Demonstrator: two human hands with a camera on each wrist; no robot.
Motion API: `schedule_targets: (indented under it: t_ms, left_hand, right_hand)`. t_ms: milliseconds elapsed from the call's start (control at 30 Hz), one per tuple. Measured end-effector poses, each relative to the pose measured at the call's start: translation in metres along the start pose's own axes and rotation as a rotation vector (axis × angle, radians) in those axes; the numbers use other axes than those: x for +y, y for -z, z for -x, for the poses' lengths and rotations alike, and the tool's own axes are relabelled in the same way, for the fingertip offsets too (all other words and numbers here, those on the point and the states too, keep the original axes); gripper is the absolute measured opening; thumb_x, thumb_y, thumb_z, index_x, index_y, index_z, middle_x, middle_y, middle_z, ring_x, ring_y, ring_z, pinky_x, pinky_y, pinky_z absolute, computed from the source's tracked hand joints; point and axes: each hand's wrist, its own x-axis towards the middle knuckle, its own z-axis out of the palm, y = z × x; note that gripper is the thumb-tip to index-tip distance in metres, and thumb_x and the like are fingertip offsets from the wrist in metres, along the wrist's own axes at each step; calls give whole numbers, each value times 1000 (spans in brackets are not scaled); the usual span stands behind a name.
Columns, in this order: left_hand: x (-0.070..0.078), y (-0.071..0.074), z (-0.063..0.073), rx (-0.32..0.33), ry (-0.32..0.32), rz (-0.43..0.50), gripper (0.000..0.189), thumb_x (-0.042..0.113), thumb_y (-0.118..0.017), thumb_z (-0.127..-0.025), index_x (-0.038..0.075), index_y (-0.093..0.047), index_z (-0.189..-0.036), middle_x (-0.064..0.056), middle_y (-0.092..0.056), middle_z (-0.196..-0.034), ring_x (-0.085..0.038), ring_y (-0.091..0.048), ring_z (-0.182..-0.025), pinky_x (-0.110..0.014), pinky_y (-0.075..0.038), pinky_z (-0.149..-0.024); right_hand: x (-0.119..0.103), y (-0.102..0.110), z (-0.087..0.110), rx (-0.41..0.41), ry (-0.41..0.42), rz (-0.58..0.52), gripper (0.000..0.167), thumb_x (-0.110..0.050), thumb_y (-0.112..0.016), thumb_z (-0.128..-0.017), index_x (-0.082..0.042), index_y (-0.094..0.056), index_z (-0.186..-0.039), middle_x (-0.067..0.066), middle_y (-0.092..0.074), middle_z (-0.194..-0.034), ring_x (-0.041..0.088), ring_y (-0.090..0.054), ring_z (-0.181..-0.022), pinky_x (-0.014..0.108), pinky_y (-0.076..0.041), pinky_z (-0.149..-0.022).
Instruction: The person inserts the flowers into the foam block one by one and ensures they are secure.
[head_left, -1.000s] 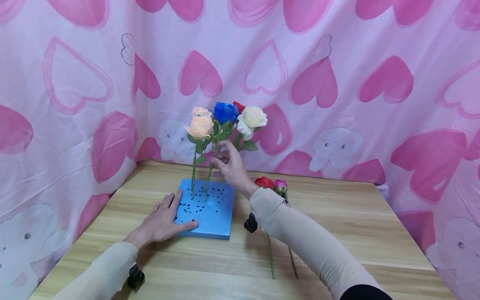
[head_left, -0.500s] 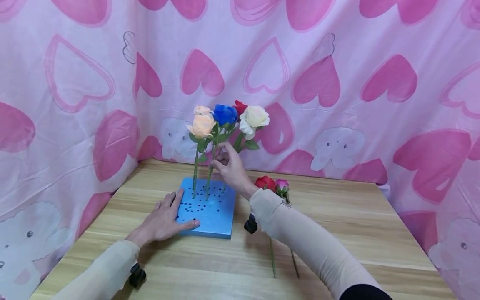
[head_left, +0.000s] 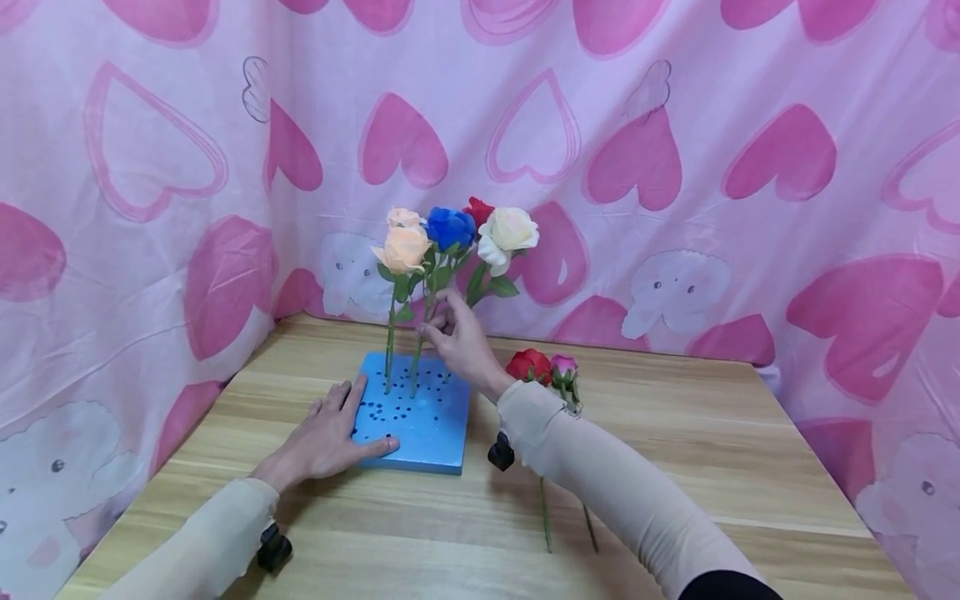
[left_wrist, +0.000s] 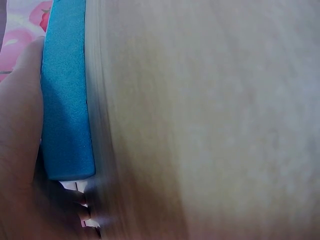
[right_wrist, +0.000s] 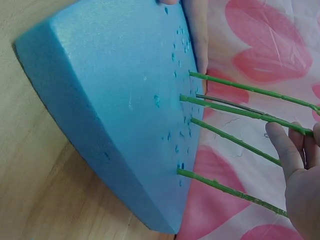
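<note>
My left hand (head_left: 322,429) rests on the left side of a blue foam block (head_left: 427,442), fingers straight along its edge and thumb laid over its top. With thumb and fingertips my right hand (head_left: 461,337) pinches the green stem of a blue rose (head_left: 451,227). In the right wrist view that stem (right_wrist: 225,107) runs down into the foam block (right_wrist: 115,75). Peach roses (head_left: 403,249) stand upright to its left. A white rose (head_left: 508,237) leans to the right, partly covering a red rose (head_left: 478,210) behind it; the right hand hides part of their stems.
A red rose (head_left: 529,366) and a pink rose (head_left: 564,368) lie on the wooden table (head_left: 675,467), right of the block and partly under the right forearm. Many small holes dot the block's top. A pink heart-patterned curtain (head_left: 480,108) surrounds the table's back and left.
The right hand has slid slightly down and left along the blue rose's stem. The left hand holds its place on the block. The head view has shifted slightly.
</note>
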Motion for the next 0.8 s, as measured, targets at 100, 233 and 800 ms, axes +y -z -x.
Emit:
schedule_targets:
  t_ms: [100, 233, 800]
  left_hand:
    - [1, 1, 0, -4, 2, 1, 136, 92, -62, -89, 6, -7, -179, -39, -17, -178, -61, -19, -164, -79, -13, -130]
    - [1, 2, 1, -1, -1, 4, 135, 91, -63, -90, 6, -7, -179, -39, -17, -178, -61, -20, -164, -80, -13, -130]
    - [3, 3, 1, -2, 1, 5, 136, 91, -63, -90, 5, -6, -179, -40, -17, -178, -61, -18, -164, -80, -11, -130]
  right_hand:
    - [2, -1, 1, 1, -16, 5, 23, 0, -65, -111, -10, -55, -130, 27, -67, -109, 41, -76, -108, 50, -69, -91]
    - [4, -1, 4, 10, -26, 67, 19, -2, -67, -111, -12, -59, -125, 24, -68, -106, 37, -77, -107, 43, -69, -90]
    - [3, 3, 12, -42, -163, 146, 25, -16, -79, -105, -12, -74, -129, 6, -76, -108, 41, -76, -113, 54, -67, -96]
